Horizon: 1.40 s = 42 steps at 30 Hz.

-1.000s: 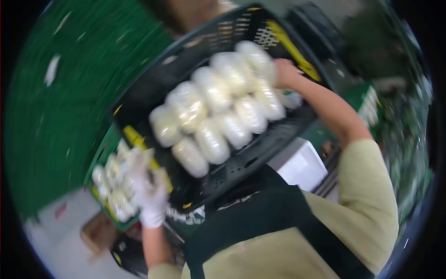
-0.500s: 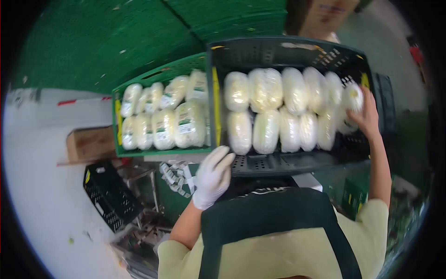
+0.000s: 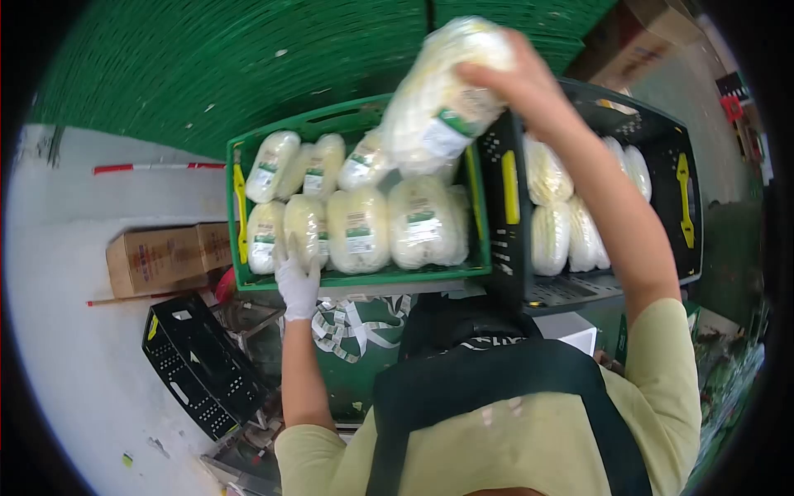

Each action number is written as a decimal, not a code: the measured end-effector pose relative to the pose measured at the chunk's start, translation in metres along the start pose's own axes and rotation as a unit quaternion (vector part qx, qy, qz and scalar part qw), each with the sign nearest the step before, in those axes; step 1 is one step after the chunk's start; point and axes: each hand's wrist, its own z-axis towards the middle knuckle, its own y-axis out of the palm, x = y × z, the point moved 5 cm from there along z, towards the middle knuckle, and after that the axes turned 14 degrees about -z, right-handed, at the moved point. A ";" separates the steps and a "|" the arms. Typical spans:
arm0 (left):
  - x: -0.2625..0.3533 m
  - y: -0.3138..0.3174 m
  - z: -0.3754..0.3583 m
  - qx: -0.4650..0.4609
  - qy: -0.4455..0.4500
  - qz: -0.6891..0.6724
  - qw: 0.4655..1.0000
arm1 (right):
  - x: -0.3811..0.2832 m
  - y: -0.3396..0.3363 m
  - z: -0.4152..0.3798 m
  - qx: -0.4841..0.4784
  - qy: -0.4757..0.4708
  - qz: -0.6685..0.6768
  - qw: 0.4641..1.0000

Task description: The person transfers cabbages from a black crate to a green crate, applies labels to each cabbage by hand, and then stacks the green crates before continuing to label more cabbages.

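Note:
My right hand (image 3: 519,78) is bare and closed around a wrapped napa cabbage (image 3: 451,91) with a white and green label. It holds the cabbage tilted above the right end of the green crate (image 3: 356,281). Several more wrapped, labelled napa cabbages (image 3: 357,231) lie in two rows in that crate. In a white glove, my left hand (image 3: 298,281) rests at the crate's front rim, its fingers stretched onto a cabbage (image 3: 306,225) in the front row. Part of the back row is hidden behind the held cabbage.
Right beside the green crate stands a black crate (image 3: 579,293) with several wrapped cabbages, partly covered by my right arm. Label strips (image 3: 351,326) dangle below the crates. Another black crate (image 3: 198,364) and a cardboard box (image 3: 157,260) are at left. Green stacked material (image 3: 248,74) stands behind.
My right hand has gone from the black crate's right end to above the green crate, now with a cabbage in it. The left hand has moved left onto a cabbage. The view has shifted left.

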 end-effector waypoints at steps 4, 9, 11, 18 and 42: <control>-0.030 0.015 -0.003 -0.038 -0.041 -0.025 0.998 | 0.041 0.188 0.037 -0.175 0.202 0.064 0.961; -0.024 0.008 -0.005 -0.011 -0.028 -0.029 0.999 | 0.118 0.359 0.059 -0.279 0.329 0.095 0.897; -0.022 0.003 -0.002 -0.013 -0.030 -0.050 0.998 | 0.149 0.401 0.065 -0.201 0.371 0.072 0.904; -0.050 -0.002 0.008 -0.026 -0.072 -0.121 0.990 | 0.136 0.365 0.048 -0.256 0.312 0.041 0.914; -0.102 0.008 0.049 -0.055 -0.019 0.085 0.995 | 0.135 0.171 -0.129 -0.355 0.095 -0.473 0.801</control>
